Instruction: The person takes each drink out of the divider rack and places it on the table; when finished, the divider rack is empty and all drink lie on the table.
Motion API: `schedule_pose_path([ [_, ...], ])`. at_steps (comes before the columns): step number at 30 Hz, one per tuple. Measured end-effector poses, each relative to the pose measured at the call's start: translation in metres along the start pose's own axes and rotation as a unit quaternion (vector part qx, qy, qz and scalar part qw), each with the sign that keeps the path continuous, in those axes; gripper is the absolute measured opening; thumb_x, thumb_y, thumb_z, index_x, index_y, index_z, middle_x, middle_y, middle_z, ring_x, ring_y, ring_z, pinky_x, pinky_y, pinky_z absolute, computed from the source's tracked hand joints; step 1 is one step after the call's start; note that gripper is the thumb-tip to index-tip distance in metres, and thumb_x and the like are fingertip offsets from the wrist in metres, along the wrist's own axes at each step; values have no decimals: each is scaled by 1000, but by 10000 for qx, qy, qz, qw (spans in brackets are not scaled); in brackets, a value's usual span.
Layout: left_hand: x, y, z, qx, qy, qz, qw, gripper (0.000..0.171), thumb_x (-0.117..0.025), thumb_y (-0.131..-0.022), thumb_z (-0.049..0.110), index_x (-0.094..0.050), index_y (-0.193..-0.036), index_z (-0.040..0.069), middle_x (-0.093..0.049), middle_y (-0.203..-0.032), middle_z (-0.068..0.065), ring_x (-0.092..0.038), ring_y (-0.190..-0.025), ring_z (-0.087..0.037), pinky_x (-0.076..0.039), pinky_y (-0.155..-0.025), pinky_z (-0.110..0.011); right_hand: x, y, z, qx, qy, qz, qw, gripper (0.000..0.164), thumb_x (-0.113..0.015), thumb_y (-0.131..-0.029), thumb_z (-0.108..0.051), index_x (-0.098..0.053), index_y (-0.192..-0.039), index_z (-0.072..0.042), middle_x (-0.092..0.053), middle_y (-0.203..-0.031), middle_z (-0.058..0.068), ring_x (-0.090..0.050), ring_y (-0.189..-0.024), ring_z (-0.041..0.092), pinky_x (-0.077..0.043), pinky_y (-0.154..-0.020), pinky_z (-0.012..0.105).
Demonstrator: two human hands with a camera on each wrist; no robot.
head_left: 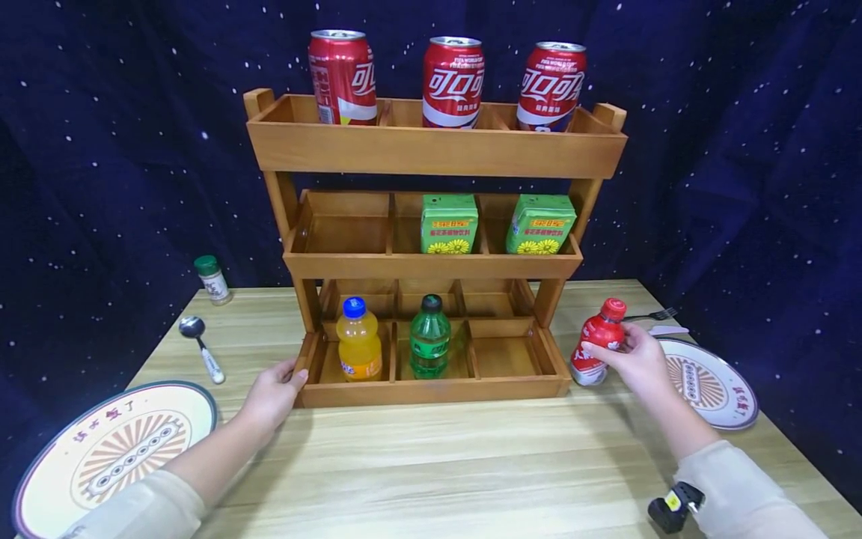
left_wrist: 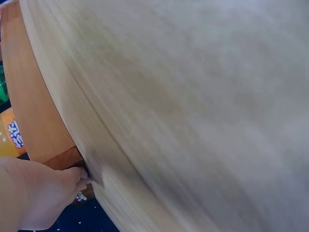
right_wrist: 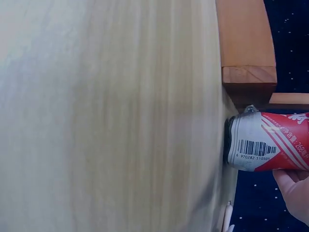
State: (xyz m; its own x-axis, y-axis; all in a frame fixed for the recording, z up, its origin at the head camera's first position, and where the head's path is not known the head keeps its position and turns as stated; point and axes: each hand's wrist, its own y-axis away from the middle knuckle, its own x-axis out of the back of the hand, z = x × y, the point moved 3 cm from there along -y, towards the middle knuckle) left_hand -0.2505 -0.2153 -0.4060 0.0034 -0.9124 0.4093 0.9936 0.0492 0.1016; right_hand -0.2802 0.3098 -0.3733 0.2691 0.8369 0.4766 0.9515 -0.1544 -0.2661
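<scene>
My right hand (head_left: pixel 643 359) grips a red bottle (head_left: pixel 598 340) with a red cap, just outside the lower right corner of a three-tier wooden rack (head_left: pixel 431 393). The bottle leans a little, and its silver-and-red base (right_wrist: pixel 248 142) is close to the tabletop; whether they touch I cannot tell. My left hand (head_left: pixel 271 397) holds the rack's lower front left corner, its fingertips curled at the wood's edge in the left wrist view. On the bottom tier stand an orange drink bottle (head_left: pixel 360 340) with a blue cap and a green bottle (head_left: pixel 430 337); the front right compartment (head_left: pixel 506 355) holds nothing.
Several red cola cans (head_left: pixel 453 82) stand on the top tier, two green drink cartons (head_left: pixel 449 224) on the middle one. Left lie a plate (head_left: pixel 195 397), a spoon (head_left: pixel 202 348) and a green-capped shaker (head_left: pixel 213 281). Right are another plate (head_left: pixel 723 408) and a fork (head_left: pixel 653 315).
</scene>
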Motion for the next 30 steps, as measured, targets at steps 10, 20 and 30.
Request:
schedule_pose_path([
  [10,0,0,-2,22,23,6,10000,52,-40,-96,16,-20,-135,-12,-24,-138,-30,-23,-127,-38,-23,-104,-45,-5,4,0,-68,-23,-190,9998,71,-73,-74,-28,-39,-125,8,-54,-113,22,-55,-87,3,-45,-72,10],
  [20,0,0,-1,-4,58,13,10000,53,-40,-96,17,-20,-136,-12,-24,-138,-29,-23,-127,-37,-24,-104,-44,13,24,-73,1286,-750,1674,9746,69,-76,-70,-6,-40,-129,-3,-49,-129,9,-45,-117,19,-34,-100,28],
  [30,0,0,-2,-42,95,51,9999,52,-40,-96,16,-20,-136,-12,-24,-138,-30,-24,-127,-37,-24,-104,-44,-62,48,-142,1874,-1238,-580,9727,55,-72,-73,-1,-46,-121,6,-53,-120,20,-49,-112,31,-37,-97,40],
])
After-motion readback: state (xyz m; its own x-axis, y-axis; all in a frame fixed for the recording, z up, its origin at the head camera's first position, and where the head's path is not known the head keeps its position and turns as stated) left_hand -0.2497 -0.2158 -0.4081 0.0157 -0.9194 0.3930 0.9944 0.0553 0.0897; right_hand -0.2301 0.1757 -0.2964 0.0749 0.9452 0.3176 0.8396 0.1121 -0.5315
